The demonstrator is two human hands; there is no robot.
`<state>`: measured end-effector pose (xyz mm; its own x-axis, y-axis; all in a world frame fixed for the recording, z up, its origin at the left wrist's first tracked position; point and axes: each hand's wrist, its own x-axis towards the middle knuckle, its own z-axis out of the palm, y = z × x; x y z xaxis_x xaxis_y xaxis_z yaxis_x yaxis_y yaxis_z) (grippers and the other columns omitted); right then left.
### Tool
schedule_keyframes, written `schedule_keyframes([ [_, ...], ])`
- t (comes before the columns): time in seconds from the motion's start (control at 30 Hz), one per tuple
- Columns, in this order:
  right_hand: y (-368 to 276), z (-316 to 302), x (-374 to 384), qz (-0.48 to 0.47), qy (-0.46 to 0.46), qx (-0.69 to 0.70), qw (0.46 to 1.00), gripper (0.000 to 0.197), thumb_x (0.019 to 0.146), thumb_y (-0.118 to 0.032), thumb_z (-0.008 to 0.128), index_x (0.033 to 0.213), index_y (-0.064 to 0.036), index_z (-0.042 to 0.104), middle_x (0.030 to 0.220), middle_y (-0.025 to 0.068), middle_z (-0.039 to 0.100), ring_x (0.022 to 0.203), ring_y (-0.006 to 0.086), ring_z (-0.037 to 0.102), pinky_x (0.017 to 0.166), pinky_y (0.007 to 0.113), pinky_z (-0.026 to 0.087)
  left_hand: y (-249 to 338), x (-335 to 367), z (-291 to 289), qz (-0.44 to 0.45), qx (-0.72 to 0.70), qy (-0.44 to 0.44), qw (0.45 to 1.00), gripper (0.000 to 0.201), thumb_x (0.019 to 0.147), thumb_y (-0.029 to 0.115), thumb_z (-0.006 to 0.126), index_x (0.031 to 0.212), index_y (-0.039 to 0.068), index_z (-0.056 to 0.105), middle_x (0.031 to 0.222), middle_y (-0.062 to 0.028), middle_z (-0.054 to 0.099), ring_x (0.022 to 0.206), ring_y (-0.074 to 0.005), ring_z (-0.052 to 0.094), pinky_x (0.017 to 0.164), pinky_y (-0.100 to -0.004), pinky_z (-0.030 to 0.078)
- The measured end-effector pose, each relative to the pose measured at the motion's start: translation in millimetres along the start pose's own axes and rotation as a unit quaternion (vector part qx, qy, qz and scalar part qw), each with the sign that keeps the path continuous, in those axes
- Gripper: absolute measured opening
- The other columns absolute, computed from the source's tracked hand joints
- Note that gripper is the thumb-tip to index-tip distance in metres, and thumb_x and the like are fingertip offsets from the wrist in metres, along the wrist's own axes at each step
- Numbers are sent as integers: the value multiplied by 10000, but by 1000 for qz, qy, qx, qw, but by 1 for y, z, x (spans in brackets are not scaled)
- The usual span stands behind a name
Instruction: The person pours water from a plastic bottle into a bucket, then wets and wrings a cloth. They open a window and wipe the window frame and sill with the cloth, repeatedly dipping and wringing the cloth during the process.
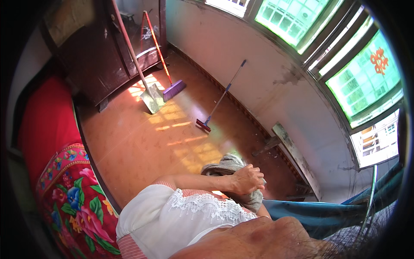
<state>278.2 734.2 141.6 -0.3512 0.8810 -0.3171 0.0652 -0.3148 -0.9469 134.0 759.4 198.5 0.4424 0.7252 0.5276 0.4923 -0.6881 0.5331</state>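
Below the chest, my left forearm reaches across from the left, and my left hand [248, 179] is closed around a bundled grey cloth [230, 163]. Folds of the cloth bulge out above the wrist and hang below the fingers. A small piece of my right arm shows just under the cloth; the right hand itself is hidden there. A white lace-trimmed garment covers my front.
A shovel [152, 99] and a purple broom [174, 90] lean by a dark wooden cabinet [92, 56]. A floor squeegee [203, 125] rests against the wall below green-paned windows [293, 19]. Left is a bed with a red floral cover [73, 190]; right, a wooden plank [297, 159] and blue fabric [297, 211].
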Motion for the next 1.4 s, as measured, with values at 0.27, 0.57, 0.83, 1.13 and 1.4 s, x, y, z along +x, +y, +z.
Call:
schedule_keyframes([
  [0.27, -41, 22, 80, -35, -7, 6, 999, 378, 859, -200, 657, 1170, 6, 596, 1018, 127, 664, 930, 259, 620, 818, 362, 504, -88, 49, -29, -122, -225, 258, 932, 265, 927, 200, 603, 726, 29, 616, 698, -100, 580, 679, -254, 571, 632, -354, 452],
  [0.57, -96, -32, 190, -108, 60, -45, 991, 383, 840, -197, 667, 1159, 5, 602, 1010, 128, 661, 921, 271, 620, 806, 372, 506, -208, 122, -37, -188, -116, 250, 943, 241, 913, 260, 630, 935, 45, 737, 1129, -202, 613, 1029, -335, 602, 901, -372, 466],
  [0.83, -210, -86, 306, -281, 157, -320, 891, 389, 823, -195, 675, 1149, 5, 607, 1003, 129, 659, 913, 281, 620, 795, 381, 508, -316, 160, 2, -373, -445, 212, 786, 515, 973, 373, 568, 1395, 88, 490, 1400, -40, 445, 1263, -161, 425, 1074, -336, 349],
  [1.13, -220, -63, 444, -270, 41, -487, 830, 391, 834, -154, 572, 1199, -19, 538, 1108, 154, 571, 1043, 365, 526, 847, 418, 462, -385, 214, 7, -237, -830, 125, 489, 659, 874, 566, 590, 1343, 112, 499, 1335, -52, 549, 1231, -216, 500, 1045, -390, 413],
  [1.4, -288, -85, 516, -415, 47, -395, 818, 289, 830, 28, 587, 1108, -21, 649, 1230, 152, 584, 1143, 335, 543, 974, 394, 444, -491, 288, -92, -202, -787, 313, 492, 369, 962, 282, 525, 1268, 79, 558, 1226, -86, 601, 1107, -212, 588, 977, -364, 485],
])
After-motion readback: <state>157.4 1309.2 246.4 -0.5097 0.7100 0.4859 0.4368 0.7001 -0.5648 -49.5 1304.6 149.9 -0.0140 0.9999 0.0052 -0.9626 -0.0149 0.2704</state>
